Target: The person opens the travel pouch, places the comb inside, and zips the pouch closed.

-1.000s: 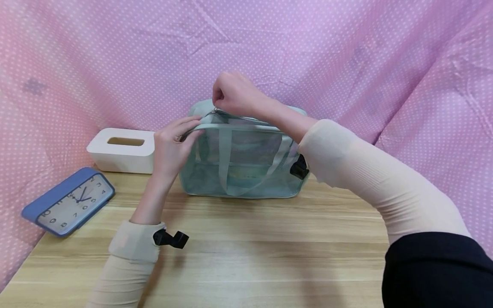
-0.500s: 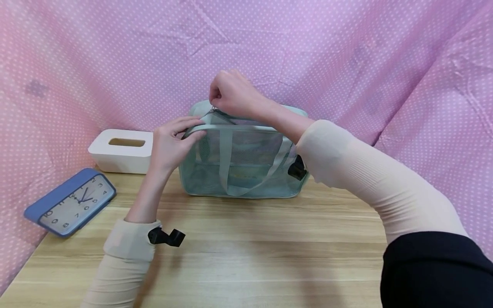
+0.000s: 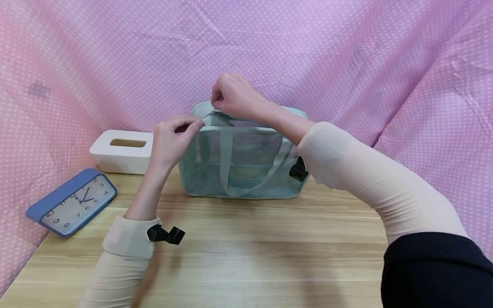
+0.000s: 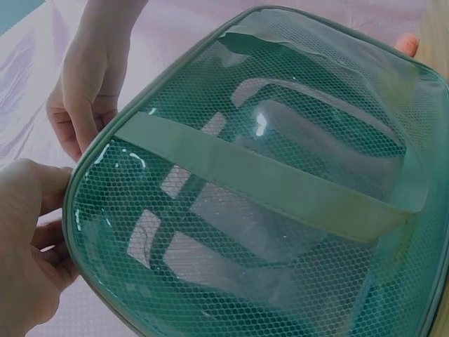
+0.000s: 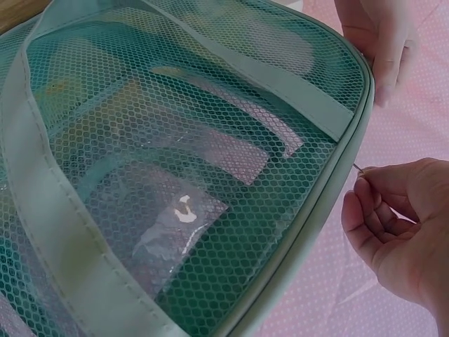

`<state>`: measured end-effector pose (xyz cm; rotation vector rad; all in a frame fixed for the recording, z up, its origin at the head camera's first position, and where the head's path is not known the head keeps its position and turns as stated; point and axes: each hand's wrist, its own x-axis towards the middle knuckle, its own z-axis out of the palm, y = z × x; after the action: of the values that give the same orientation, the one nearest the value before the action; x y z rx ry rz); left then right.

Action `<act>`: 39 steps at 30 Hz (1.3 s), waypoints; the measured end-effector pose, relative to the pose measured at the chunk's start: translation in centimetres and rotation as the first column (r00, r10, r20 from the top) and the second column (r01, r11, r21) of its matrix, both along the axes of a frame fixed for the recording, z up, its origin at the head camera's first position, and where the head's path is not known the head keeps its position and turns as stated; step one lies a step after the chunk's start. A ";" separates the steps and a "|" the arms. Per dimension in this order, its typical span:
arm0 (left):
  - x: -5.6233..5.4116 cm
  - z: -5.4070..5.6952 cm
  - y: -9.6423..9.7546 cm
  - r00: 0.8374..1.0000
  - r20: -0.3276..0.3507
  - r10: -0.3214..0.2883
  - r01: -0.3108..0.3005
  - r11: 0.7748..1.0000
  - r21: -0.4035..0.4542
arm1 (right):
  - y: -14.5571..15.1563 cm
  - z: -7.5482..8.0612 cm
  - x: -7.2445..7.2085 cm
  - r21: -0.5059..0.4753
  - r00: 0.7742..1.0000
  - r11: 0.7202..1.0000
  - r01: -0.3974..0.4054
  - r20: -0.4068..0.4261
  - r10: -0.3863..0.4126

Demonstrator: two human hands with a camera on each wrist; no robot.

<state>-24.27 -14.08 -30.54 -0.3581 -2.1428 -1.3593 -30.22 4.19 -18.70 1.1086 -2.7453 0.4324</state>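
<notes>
A translucent pale-green zip bag [image 3: 250, 147] with mesh panels and a strap handle [image 3: 226, 162] stands upright on the table. My left hand [image 3: 171, 139] is at its upper left corner, thumb and forefinger pinching the zipper edge there. Just right of it, my right hand [image 3: 239, 96] pinches the zipper pull [image 3: 214, 111]; the right wrist view shows the pull's thin metal tip between the fingertips. The zipper gapes to the right of the pull, partly behind my right forearm. Some yellowish contents show faintly through the mesh in that view, too blurred to name.
A white tissue box [image 3: 121, 160] stands left of the bag, behind my left hand. A blue clock [image 3: 73, 203] leans at the table's left edge. Pink dotted cloth [image 3: 154, 51] hangs behind the wooden table [image 3: 239, 252].
My left hand has shifted its grip from spread fingers around the bag's corner to a closer pinch. The right hand stays almost in place at the zipper pull.
</notes>
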 end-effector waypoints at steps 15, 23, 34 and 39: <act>-1.8 4.5 -0.9 0.946 0.323 0.016 0.113 0.919 -0.378 | 0.1 0.1 0.2 -0.003 1.000 1.000 0.011 0.000 -0.011; -2.9 5.1 -1.1 0.932 0.358 -0.050 0.235 0.837 -0.494 | 0.1 0.1 0.2 0.009 0.999 0.999 0.035 0.012 -0.036; -3.1 3.7 -0.7 0.969 0.242 -0.054 0.164 0.870 -0.464 | 0.8 -0.4 0.2 -0.005 1.000 1.000 0.015 -0.006 -0.015; -3.0 3.4 -0.7 0.976 0.218 -0.031 0.127 0.887 -0.445 | 1.5 -0.4 0.2 -0.007 1.000 0.999 0.031 -0.004 -0.031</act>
<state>-27.22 -14.73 -27.12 -0.5107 -2.6477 -0.9482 -30.01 5.70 -19.09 1.0623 -2.7517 0.4342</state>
